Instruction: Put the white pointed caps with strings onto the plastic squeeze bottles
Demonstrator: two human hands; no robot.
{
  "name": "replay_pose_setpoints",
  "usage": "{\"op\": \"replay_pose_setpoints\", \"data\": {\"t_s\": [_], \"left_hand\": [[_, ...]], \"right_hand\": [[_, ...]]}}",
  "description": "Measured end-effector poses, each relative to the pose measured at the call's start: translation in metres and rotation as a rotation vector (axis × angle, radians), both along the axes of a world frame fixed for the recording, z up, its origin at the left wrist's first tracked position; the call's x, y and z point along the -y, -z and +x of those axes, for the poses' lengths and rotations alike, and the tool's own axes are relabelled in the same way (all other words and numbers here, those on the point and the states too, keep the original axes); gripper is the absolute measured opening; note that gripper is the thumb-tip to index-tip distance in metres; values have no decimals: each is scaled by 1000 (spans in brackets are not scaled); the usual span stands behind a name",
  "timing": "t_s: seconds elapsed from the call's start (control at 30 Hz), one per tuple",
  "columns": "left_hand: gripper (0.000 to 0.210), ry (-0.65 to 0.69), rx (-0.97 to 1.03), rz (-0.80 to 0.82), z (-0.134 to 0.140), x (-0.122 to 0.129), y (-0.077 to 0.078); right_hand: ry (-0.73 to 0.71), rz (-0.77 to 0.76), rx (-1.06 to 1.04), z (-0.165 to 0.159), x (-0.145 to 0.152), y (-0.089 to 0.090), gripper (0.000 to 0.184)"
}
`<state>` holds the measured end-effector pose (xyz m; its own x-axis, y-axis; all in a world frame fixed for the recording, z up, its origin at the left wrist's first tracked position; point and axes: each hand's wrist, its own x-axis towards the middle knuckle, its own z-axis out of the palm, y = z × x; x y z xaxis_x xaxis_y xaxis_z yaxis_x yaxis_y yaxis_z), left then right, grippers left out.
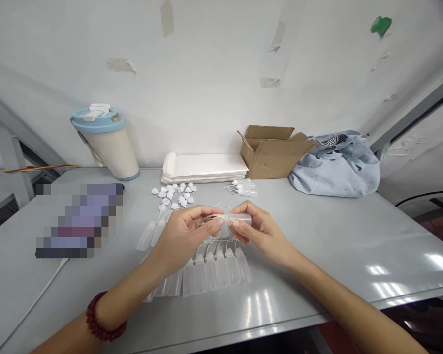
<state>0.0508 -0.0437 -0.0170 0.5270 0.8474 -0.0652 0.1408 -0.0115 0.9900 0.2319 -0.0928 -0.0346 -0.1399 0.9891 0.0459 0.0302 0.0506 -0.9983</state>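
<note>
Between my two hands a small translucent plastic bottle (241, 218) lies sideways above the table. My right hand (260, 227) pinches its body from the right. The fingers of my left hand (192, 227) close on its neck end, where a thin strap shows; the cap is mostly hidden by the fingers. Below my hands lies a row of similar bottles (216, 270) with looped straps at their necks. More bottles (146, 235) lie to the left, partly behind my left hand and forearm. Small white caps (175, 191) are scattered beyond my left hand.
A few bottles (246, 187) lie near a stack of white padded envelopes (210, 166). An open cardboard box (271, 157) and a grey-blue cloth bag (335, 169) stand against the wall. At left are a tumbler (112, 147) and a blurred-out device (83, 221) with a white cable (37, 300).
</note>
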Motion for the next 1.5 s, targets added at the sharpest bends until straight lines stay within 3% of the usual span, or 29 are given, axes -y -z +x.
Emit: {"op": "replay_pose_setpoints", "data": {"t_s": [0.27,0.47,0.67,0.77,0.93,1.17,1.23,1.5], "left_hand": [[24,54,67,-258,-1,-2,0],[28,83,44,-325,-1,-4,0],[37,195,30,-422,-2,-4,3],[36,203,27,-360,-2,-4,4],[28,190,-98,-72,-1,0,1],[13,26,-186,352,4,9,6],[13,25,-181,348,4,8,6],[37,184,-135,27,0,0,4]], "right_hand": [[33,12,98,0,0,-3,26],[63,55,180,1,0,0,26],[81,74,189,0,0,0,24],[86,77,205,0,0,-2,24],[98,73,182,1,0,-3,25],[84,3,94,1,1,-3,30],[85,-5,77,1,1,-4,30],[94,43,77,1,-1,-2,27]]}}
